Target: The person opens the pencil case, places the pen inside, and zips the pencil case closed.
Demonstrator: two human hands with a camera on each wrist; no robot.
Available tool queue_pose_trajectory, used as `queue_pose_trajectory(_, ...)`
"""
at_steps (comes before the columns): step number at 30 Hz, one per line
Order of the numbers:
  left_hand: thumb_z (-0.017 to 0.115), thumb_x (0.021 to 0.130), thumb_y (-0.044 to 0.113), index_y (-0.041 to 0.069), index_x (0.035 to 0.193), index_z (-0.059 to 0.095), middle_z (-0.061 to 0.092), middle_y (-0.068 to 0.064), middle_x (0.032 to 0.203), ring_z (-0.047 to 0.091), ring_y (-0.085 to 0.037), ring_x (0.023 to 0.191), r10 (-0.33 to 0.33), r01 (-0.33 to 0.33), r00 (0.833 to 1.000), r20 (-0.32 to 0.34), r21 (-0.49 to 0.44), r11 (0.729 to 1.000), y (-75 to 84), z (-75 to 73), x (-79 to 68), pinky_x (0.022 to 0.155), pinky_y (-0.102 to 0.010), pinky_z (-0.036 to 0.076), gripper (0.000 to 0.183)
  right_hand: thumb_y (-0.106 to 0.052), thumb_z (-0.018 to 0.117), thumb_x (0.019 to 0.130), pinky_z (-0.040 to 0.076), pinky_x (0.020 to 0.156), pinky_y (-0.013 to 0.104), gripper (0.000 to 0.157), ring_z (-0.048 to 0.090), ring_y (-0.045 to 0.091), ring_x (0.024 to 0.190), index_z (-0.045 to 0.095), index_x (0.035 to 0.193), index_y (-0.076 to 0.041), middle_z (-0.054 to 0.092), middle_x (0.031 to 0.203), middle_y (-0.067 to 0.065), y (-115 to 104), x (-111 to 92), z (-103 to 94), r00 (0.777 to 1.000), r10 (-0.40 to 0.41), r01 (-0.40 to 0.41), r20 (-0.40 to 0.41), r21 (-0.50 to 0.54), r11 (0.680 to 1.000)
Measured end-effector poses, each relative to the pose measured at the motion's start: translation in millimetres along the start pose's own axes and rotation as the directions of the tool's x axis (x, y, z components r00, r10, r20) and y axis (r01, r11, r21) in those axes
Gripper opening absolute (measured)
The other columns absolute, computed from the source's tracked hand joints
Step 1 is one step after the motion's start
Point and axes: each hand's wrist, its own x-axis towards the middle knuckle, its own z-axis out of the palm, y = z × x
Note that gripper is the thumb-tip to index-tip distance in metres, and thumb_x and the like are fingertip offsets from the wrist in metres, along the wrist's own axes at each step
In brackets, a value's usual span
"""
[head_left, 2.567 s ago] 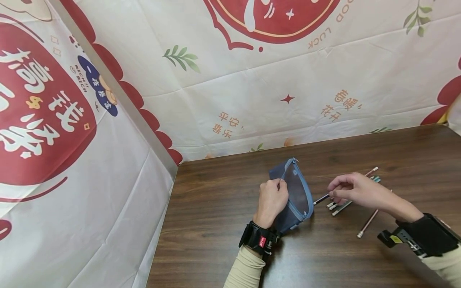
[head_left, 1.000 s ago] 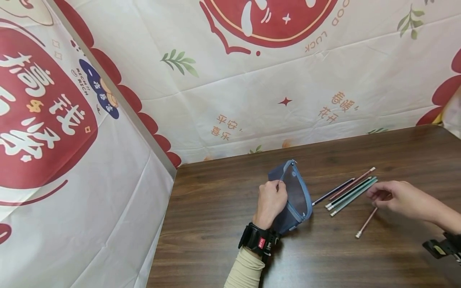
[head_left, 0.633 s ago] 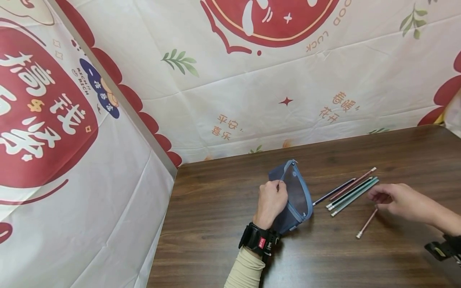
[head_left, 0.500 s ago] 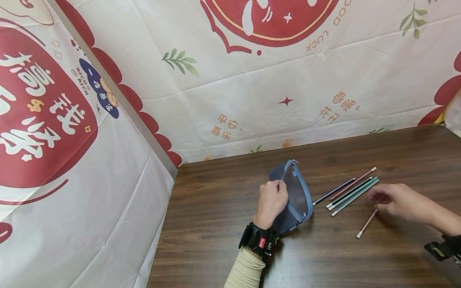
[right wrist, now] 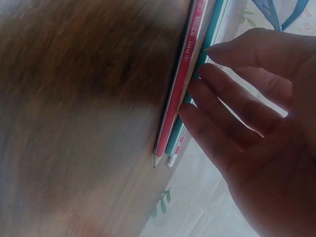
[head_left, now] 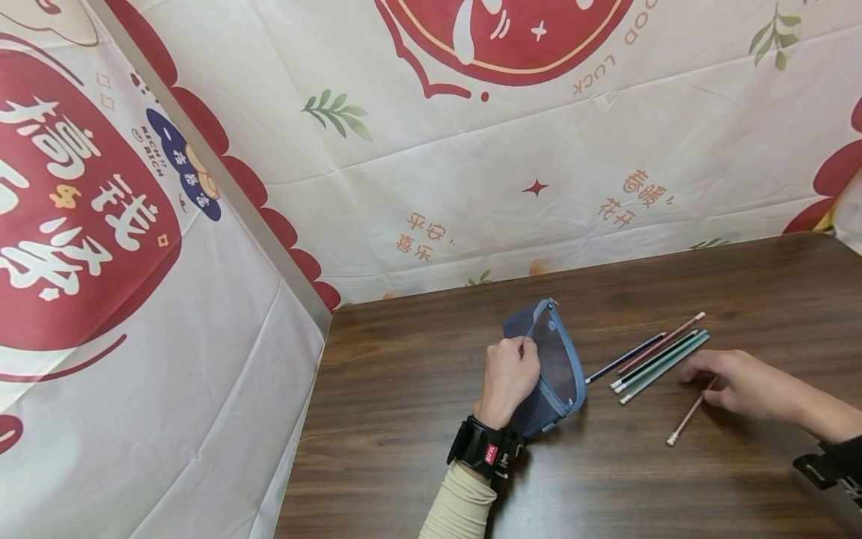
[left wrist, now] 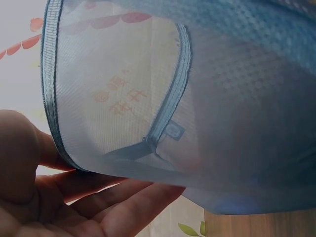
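Note:
My left hand (head_left: 508,378) grips the edge of a blue mesh pencil case (head_left: 575,367), whose zipped mouth gapes toward the right. In the left wrist view, thumb and fingers pinch the rim of the see-through pouch (left wrist: 170,111). My right hand (head_left: 754,385) is low over the table around the upper end of a lone red pencil (head_left: 687,421). Seen from the right wrist, its fingers are loosely bent beside the red pencil (right wrist: 180,89), not closed round it. A loose bunch of pencils (head_left: 663,367), green, dark and reddish, lies between the hands.
A dark blue pencil (head_left: 626,358) lies with one end at the pouch's mouth. Everything rests on a brown wooden table (head_left: 390,419). A printed white cloth (head_left: 377,195) hangs behind it, and another printed cloth (head_left: 222,359) borders it at the left.
My right hand has moved right from the pencil bunch to the lone red pencil. Lately its thumb and fingers have spread apart around that pencil. The left hand and pencil case stay put.

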Motion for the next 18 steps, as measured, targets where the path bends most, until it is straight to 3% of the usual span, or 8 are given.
queue_pose_trajectory(8,0.044,0.096,0.022,0.014,0.055,0.044,0.028,0.004,0.047,0.030,-0.011,0.035,0.000,0.000,1.000,-0.003,-0.004,1.000,-1.7,-0.2,-1.3,0.035,-0.021,0.025,0.042,0.002,0.076,0.061,0.053,0.060,0.033,0.035,0.058,0.002,0.080,0.066,0.090,-0.014,0.065,0.088,-0.006,-0.8,-1.0,3.6,0.998,0.032,-0.033,0.053,0.013,0.999)
queue_pose_trajectory(18,0.045,0.096,0.021,0.014,0.054,0.042,0.027,0.004,0.047,0.028,-0.012,0.036,0.010,-0.010,1.000,-0.009,0.001,1.000,-2.1,-2.2,-2.2,0.036,-0.022,0.025,0.043,0.005,0.079,0.051,0.049,0.054,0.031,0.041,0.055,0.000,0.075,0.063,0.082,-0.017,0.061,0.081,-0.010,-2.3,-2.2,12.7,0.998,-0.034,0.035,-0.054,0.006,0.999)
